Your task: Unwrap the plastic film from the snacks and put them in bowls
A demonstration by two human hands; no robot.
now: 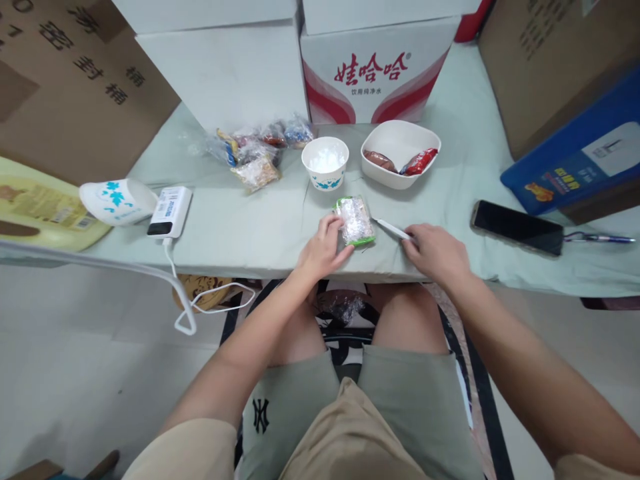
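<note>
My left hand [324, 252] grips the left side of a small packet [357, 222] with a clear, shiny wrapper and green ends, its thumb at the lower corner. The packet lies flat on the cloth near the table's front edge. In my right hand [439, 252] is a slim white knife [393, 228], held low with its tip pointing at the packet's right side. Behind the packet stands a white paper cup [326, 179] with blue leaf prints and crumpled clear plastic inside. A white bowl [400, 175] beside it holds a brown packet [379, 161] and a red packet [421, 161].
Several wrapped snacks [257, 160] lie behind on the left. A power bank [170, 211] with a white cable and a tipped paper cup [119, 201] are farther left. A phone [517, 227] and pen [600, 238] lie right. Cartons [373, 73] line the back.
</note>
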